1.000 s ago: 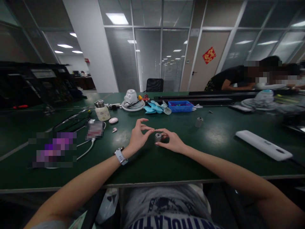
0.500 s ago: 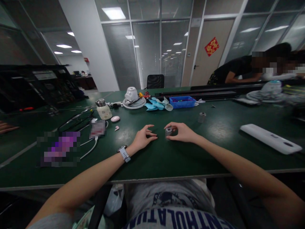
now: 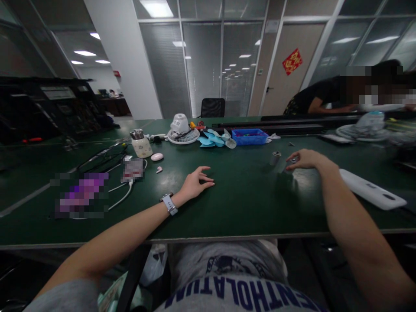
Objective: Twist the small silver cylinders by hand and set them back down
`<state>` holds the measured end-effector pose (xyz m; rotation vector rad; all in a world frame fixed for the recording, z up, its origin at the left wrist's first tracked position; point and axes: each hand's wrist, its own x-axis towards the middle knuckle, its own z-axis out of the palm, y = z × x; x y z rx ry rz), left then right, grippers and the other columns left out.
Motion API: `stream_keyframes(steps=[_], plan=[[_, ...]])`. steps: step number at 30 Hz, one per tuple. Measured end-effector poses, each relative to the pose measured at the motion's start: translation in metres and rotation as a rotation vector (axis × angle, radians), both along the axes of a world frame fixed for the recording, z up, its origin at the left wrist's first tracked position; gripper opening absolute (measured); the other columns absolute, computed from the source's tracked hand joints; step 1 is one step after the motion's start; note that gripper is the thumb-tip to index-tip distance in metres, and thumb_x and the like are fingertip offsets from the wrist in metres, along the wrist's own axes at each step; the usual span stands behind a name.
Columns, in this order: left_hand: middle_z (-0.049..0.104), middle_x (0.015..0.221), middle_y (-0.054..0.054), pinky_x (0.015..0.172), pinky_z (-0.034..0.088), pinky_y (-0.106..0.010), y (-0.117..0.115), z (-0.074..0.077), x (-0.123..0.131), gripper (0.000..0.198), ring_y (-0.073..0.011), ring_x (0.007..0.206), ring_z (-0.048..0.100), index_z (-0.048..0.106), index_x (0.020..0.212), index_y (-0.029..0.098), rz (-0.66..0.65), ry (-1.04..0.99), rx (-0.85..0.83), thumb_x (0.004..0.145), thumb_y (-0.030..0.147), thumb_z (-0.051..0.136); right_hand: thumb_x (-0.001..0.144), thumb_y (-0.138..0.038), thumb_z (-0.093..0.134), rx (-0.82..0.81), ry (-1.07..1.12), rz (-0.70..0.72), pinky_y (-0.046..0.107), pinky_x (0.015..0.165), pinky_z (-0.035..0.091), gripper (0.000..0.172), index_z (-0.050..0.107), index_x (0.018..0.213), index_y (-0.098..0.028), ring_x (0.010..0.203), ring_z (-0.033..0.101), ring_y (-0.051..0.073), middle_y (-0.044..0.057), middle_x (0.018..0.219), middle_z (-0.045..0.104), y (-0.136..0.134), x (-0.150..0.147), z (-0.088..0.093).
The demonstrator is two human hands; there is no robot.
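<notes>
My right hand reaches out to the right over the green table. Its fingers are closed on a small grey metal cylinder, low over the table top. A second small grey cylinder stands on the table just left of that hand, apart from it. My left hand rests on the table near the middle with its fingers loosely spread and nothing in it. A watch with a pale strap is on that wrist.
A long white plastic cover lies right of my right arm. Further back are a white fan housing, light blue fan blades, a blue tray, a cup, a pink case and cables. Other people lean over the far right bench.
My right hand has carried the small grey cylinder from the middle of the table to the right, beside the second cylinder. My left hand let go and settled flat on the table.
</notes>
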<state>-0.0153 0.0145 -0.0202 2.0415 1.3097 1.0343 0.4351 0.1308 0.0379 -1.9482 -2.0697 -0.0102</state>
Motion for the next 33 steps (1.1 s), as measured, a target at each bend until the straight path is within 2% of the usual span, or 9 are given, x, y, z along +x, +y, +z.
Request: stream_keyframes(steps=[3, 5, 7, 11, 14, 17, 22, 28, 33], plan=[[0.077, 0.094, -0.006, 0.096, 0.045, -0.04, 0.001, 0.0, 0.001, 0.057, -0.023, 0.106, 0.066, 0.049, 0.125, 0.021, 0.026, -0.038, -0.006, 0.076, 0.041, 0.07, 0.057, -0.042, 0.085, -0.225, -0.075, -0.066, 0.049, 0.082, 0.051, 0.05, 0.074, 0.101, -0.021, 0.09, 0.067, 0.033, 0.015, 0.095, 0.071, 0.0, 0.005, 0.006], [0.076, 0.096, -0.007, 0.087, 0.048, -0.038, 0.002, 0.001, 0.001, 0.049, -0.0228, 0.096, 0.069, 0.05, 0.123, 0.021, 0.099, -0.078, -0.031, 0.082, 0.046, 0.062, 0.059, -0.047, 0.083, -0.172, -0.085, -0.066, 0.051, 0.087, 0.049, 0.061, 0.07, 0.112, -0.02, 0.099, 0.064, 0.036, 0.016, 0.105, 0.07, -0.01, -0.012, 0.016], [0.076, 0.097, -0.008, 0.079, 0.048, -0.036, 0.003, 0.002, 0.001, 0.042, -0.0225, 0.089, 0.07, 0.052, 0.118, 0.021, 0.196, -0.116, -0.063, 0.087, 0.049, 0.053, 0.069, -0.049, 0.077, -0.009, -0.071, 0.004, 0.052, 0.092, 0.046, 0.059, 0.067, 0.118, -0.02, 0.107, 0.061, 0.037, 0.015, 0.111, 0.069, -0.028, -0.045, 0.024], [0.075, 0.096, -0.009, 0.074, 0.047, -0.033, 0.004, 0.004, 0.001, 0.035, -0.0223, 0.088, 0.069, 0.052, 0.112, 0.019, 0.308, -0.17, -0.082, 0.089, 0.046, 0.049, 0.091, -0.038, 0.055, 0.237, 0.098, 0.498, 0.041, 0.1, 0.043, 0.033, 0.068, 0.116, -0.023, 0.111, 0.061, 0.025, 0.006, 0.117, 0.068, -0.069, -0.142, 0.011], [0.074, 0.093, -0.009, 0.074, 0.047, -0.034, 0.004, 0.005, 0.002, 0.033, -0.0223, 0.087, 0.069, 0.052, 0.109, 0.019, 0.321, -0.172, -0.069, 0.088, 0.044, 0.05, 0.092, -0.033, 0.054, 0.182, 0.141, 0.876, 0.041, 0.1, 0.043, 0.035, 0.064, 0.124, -0.025, 0.114, 0.06, 0.022, 0.005, 0.123, 0.066, -0.09, -0.204, -0.02], [0.073, 0.088, -0.007, 0.075, 0.048, -0.034, 0.003, 0.004, 0.002, 0.032, -0.0223, 0.085, 0.069, 0.052, 0.105, 0.019, 0.322, -0.175, -0.052, 0.086, 0.045, 0.051, 0.093, -0.026, 0.05, 0.161, 0.111, 1.03, 0.041, 0.102, 0.042, 0.037, 0.06, 0.129, -0.024, 0.121, 0.056, 0.021, 0.006, 0.132, 0.06, -0.097, -0.234, -0.043], [0.073, 0.086, -0.006, 0.077, 0.048, -0.036, 0.007, 0.001, 0.0, 0.038, -0.023, 0.084, 0.069, 0.051, 0.106, 0.019, 0.321, -0.158, -0.04, 0.083, 0.049, 0.052, 0.095, -0.023, 0.048, 0.155, 0.061, 1.095, 0.038, 0.1, 0.042, 0.034, 0.062, 0.126, -0.023, 0.122, 0.055, 0.019, 0.004, 0.129, 0.062, -0.093, -0.238, -0.047], [0.073, 0.085, -0.006, 0.074, 0.047, -0.035, 0.009, 0.0, -0.001, 0.039, -0.0233, 0.081, 0.069, 0.05, 0.105, 0.02, 0.297, -0.155, -0.089, 0.081, 0.05, 0.053, 0.09, -0.025, 0.058, 0.193, 0.025, 1.022, 0.032, 0.091, 0.045, 0.02, 0.074, 0.103, -0.022, 0.1, 0.066, 0.017, 0.003, 0.103, 0.074, -0.093, -0.237, -0.043], [0.074, 0.087, -0.006, 0.071, 0.046, -0.034, 0.01, 0.0, -0.003, 0.043, -0.0238, 0.082, 0.069, 0.05, 0.107, 0.02, 0.294, -0.145, -0.093, 0.08, 0.054, 0.052, 0.086, -0.021, 0.061, 0.247, 0.076, 0.896, 0.03, 0.086, 0.047, 0.023, 0.073, 0.106, -0.024, 0.091, 0.068, 0.016, 0.002, 0.099, 0.075, -0.086, -0.2, -0.019]])
